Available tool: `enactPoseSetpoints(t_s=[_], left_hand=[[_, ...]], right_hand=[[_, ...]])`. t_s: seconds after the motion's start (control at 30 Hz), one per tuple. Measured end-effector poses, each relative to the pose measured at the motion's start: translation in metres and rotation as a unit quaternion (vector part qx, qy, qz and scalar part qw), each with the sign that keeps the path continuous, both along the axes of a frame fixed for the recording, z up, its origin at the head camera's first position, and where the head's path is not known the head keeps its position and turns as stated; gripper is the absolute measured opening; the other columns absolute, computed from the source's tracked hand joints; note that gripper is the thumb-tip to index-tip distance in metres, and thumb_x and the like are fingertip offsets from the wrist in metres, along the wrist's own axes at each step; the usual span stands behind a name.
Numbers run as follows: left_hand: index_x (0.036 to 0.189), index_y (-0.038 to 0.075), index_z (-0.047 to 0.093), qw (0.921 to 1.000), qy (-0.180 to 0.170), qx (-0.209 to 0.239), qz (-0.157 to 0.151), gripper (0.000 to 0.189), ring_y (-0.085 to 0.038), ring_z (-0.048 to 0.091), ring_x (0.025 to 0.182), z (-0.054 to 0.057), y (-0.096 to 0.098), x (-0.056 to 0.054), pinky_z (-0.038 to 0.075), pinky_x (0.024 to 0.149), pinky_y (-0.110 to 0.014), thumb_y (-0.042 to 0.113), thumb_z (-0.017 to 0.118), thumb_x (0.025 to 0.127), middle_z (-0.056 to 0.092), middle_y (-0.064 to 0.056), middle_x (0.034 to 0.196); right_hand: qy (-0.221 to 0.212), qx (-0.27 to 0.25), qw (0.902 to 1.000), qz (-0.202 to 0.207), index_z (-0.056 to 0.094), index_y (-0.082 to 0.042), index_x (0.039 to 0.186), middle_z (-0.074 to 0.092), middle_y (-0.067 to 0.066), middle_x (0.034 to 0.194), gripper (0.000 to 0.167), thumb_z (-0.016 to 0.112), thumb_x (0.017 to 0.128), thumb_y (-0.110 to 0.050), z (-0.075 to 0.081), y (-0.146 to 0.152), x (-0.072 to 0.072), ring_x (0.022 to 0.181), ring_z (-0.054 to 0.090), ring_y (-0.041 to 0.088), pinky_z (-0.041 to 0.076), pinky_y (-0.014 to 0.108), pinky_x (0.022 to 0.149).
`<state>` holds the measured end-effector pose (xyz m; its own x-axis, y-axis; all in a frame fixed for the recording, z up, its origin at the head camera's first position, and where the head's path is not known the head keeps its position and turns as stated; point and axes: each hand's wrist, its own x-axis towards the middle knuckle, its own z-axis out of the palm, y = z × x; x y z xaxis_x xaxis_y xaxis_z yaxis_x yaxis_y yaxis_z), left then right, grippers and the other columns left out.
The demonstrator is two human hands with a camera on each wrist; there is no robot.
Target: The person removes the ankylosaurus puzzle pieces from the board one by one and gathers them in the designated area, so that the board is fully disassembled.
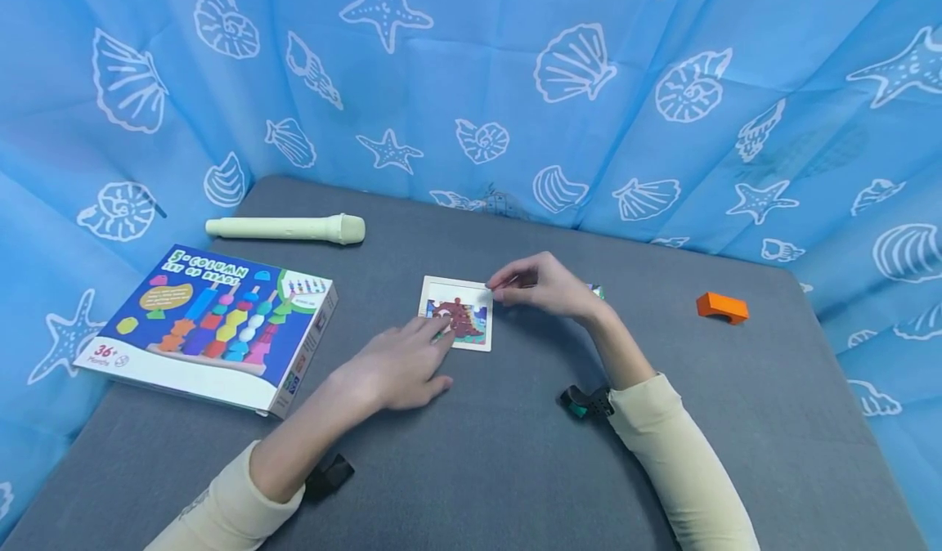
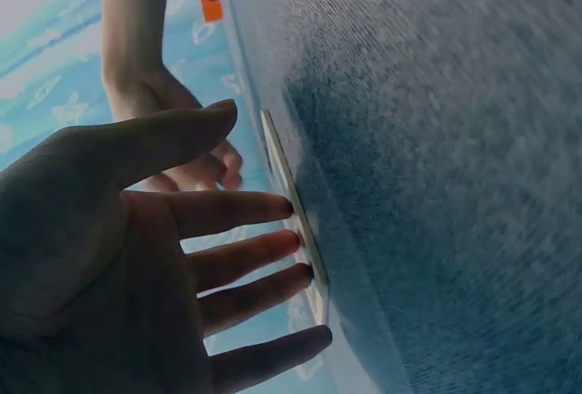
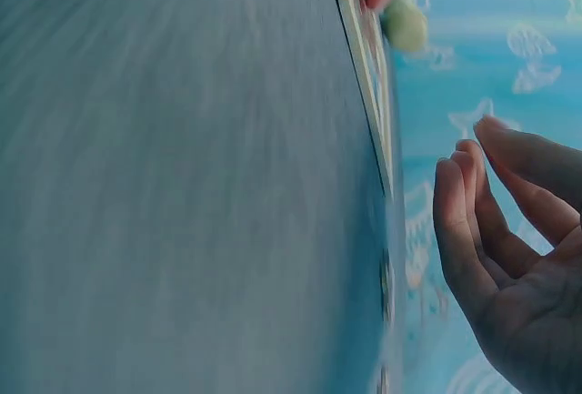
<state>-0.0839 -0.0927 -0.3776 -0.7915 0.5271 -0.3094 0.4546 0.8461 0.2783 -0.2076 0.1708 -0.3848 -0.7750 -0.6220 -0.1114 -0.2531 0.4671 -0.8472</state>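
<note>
A small square jigsaw puzzle with a pale frame lies on the grey table, showing a dark red dinosaur picture. My left hand reaches over its lower left part, fingertips on the picture. Those fingers are straight and spread at the board in the left wrist view. Close to the upper right corner of the frame hovers my right hand, fingers loosely bent. Nothing shows between the fingers in the right wrist view. Colourful flat pieces lie partly hidden behind the right hand.
At the left lies a bead-set box, with a pale green toy microphone behind it. An orange arch block sits at the right. A blue curtain with white shells hangs along the table's far edge.
</note>
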Motion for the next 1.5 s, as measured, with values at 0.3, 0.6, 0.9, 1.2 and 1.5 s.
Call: enactPoseSetpoints(t_s=[0.3, 0.6, 0.9, 1.2, 1.5], left_hand=[[0.167, 0.008, 0.041, 1.0000, 0.005, -0.005, 0.003, 0.073, -0.034, 0.032, 0.166, 0.001, 0.001, 0.001, 0.047, 0.123, -0.063, 0.047, 0.063, 0.109, 0.032, -0.012, 0.179], [0.168, 0.009, 0.041, 0.9999, -0.008, -0.005, 0.012, 0.072, -0.031, 0.029, 0.168, 0.002, 0.000, 0.003, 0.050, 0.119, -0.065, 0.045, 0.063, 0.109, 0.028, -0.009, 0.182], [0.168, 0.008, 0.040, 0.9998, -0.015, -0.002, 0.010, 0.072, -0.030, 0.028, 0.168, 0.002, -0.001, 0.003, 0.051, 0.117, -0.065, 0.045, 0.062, 0.110, 0.028, -0.009, 0.182], [0.166, 0.007, 0.043, 0.9998, -0.015, 0.002, 0.009, 0.070, -0.030, 0.031, 0.167, 0.003, -0.001, 0.004, 0.052, 0.116, -0.067, 0.043, 0.063, 0.110, 0.032, -0.010, 0.180], [0.166, 0.007, 0.043, 0.9998, -0.015, 0.002, 0.010, 0.070, -0.031, 0.031, 0.167, 0.004, 0.000, 0.005, 0.052, 0.117, -0.064, 0.042, 0.064, 0.109, 0.031, -0.009, 0.180]], right_hand=[[0.008, 0.002, 0.9984, 0.056, 0.080, 0.000, 0.120, 0.083, 0.016, 0.113, 0.021, 0.075, 0.100, -0.006, -0.007, -0.046, -0.005, 0.095, 0.075, 0.011, 0.060, 0.022, 0.084], [0.001, 0.039, 0.9960, 0.081, 0.080, 0.001, 0.115, 0.081, 0.013, 0.100, 0.017, 0.072, 0.104, -0.009, -0.010, -0.081, -0.009, 0.084, 0.069, 0.006, 0.058, 0.020, 0.081], [-0.002, 0.087, 0.9935, 0.074, 0.081, 0.000, 0.108, 0.073, 0.005, 0.084, 0.012, 0.074, 0.101, -0.006, -0.009, -0.095, -0.008, 0.070, 0.062, 0.008, 0.054, 0.021, 0.065], [-0.017, 0.067, 0.9956, 0.062, 0.078, -0.002, 0.103, 0.077, 0.008, 0.088, 0.006, 0.075, 0.101, -0.006, -0.008, -0.096, -0.004, 0.071, 0.067, 0.011, 0.056, 0.022, 0.066], [0.018, 0.032, 0.9979, 0.053, 0.077, -0.001, 0.113, 0.080, 0.012, 0.096, 0.013, 0.075, 0.100, -0.004, -0.005, -0.084, 0.001, 0.087, 0.075, 0.012, 0.064, 0.027, 0.087]])
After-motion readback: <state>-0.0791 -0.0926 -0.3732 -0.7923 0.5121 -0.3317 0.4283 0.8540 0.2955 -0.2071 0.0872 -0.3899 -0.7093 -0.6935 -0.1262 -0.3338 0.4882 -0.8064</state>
